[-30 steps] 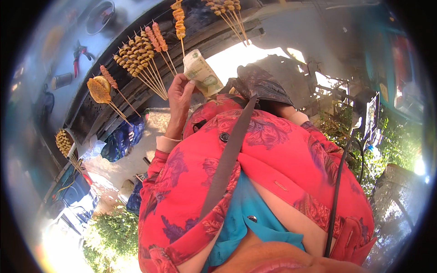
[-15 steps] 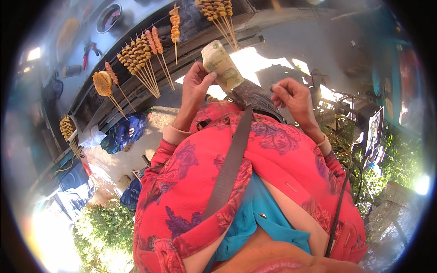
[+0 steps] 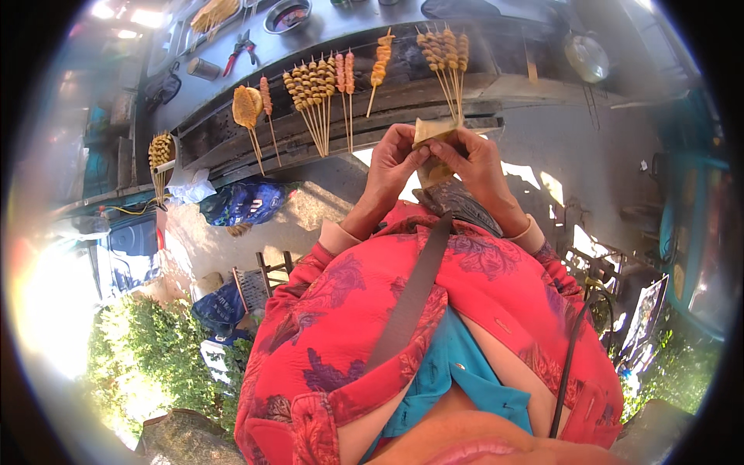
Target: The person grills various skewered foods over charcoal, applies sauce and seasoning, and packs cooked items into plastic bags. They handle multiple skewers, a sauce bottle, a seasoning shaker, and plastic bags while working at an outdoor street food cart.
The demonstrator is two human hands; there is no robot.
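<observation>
A greenish paper banknote (image 3: pixel 435 177) is held in front of my waist, partly folded over at its upper end. My left hand (image 3: pixel 394 164) pinches it at the left edge. From the other side my right hand (image 3: pixel 482 164) grips it too, thumb close to the left thumb. The fingers cover much of the note's middle. Beyond my hands, skewers lie along a long grill (image 3: pixel 496 89): ridged brown skewers (image 3: pixel 312 85), pink sausage skewers (image 3: pixel 345 74), a single orange skewer (image 3: pixel 381 58) and another ridged bunch (image 3: pixel 446 54) on the right.
A round breaded piece on sticks (image 3: pixel 248 106) is further left on the grill. Behind are a metal bowl (image 3: pixel 287 15), red-handled pliers (image 3: pixel 239 54) and a metal cup (image 3: pixel 203 69). Blue bags (image 3: pixel 248 203) lie below the grill's left part. A metal lid (image 3: pixel 587 58) is at the far right.
My right hand, apart from the note before, has come left and now grips it beside my left hand. The note's top is folded over. The view has shifted, so the grill appears further right.
</observation>
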